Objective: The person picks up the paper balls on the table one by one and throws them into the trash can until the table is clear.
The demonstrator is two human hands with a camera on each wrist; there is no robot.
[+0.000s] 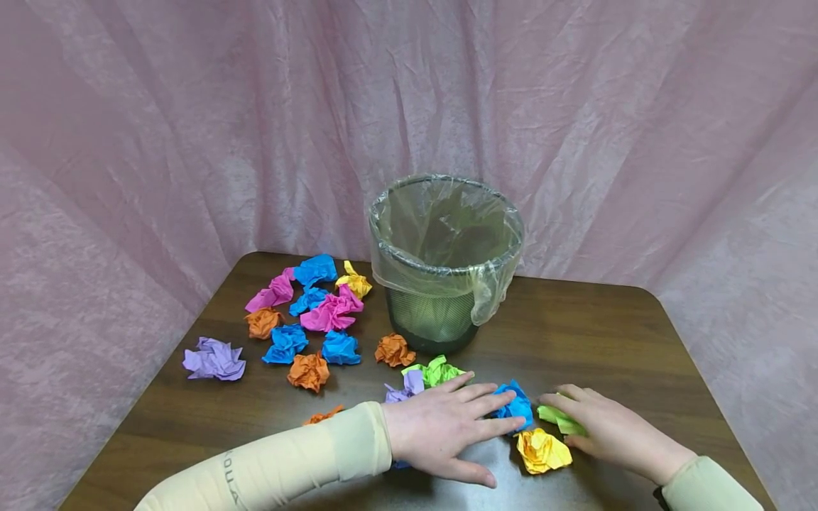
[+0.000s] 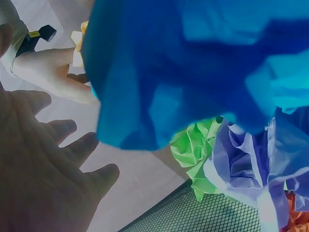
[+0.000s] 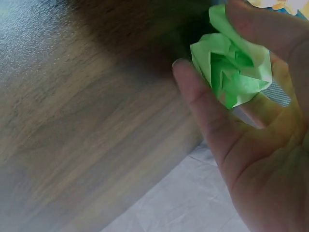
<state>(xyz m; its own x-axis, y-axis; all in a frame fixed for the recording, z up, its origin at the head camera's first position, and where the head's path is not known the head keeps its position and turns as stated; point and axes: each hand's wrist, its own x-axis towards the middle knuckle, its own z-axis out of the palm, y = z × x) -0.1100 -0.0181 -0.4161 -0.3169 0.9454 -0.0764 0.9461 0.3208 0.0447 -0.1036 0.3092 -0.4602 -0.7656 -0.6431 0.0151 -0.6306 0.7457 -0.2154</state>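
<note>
In the head view my left hand point(image 1: 441, 429) lies spread over the table, its straight fingertips at a blue crumpled paper point(image 1: 513, 406). Green point(image 1: 441, 370) and purple point(image 1: 404, 387) crumpled papers show behind that hand. My right hand point(image 1: 616, 429) curls round a light green crumpled paper point(image 1: 561, 420); the right wrist view shows this green paper point(image 3: 231, 67) between thumb and fingers. Between the hands lies a yellow crumpled paper point(image 1: 543, 451). Another blue paper point(image 2: 159, 77) fills much of the left wrist view, close to the camera.
A mesh wastebasket point(image 1: 428, 319) with a clear plastic liner point(image 1: 488, 291) stands at the back middle of the brown table point(image 1: 588, 333). Several crumpled papers, including a purple one point(image 1: 214, 359) and a pink one point(image 1: 332, 310), lie left of it. A pink curtain point(image 1: 319, 106) hangs behind.
</note>
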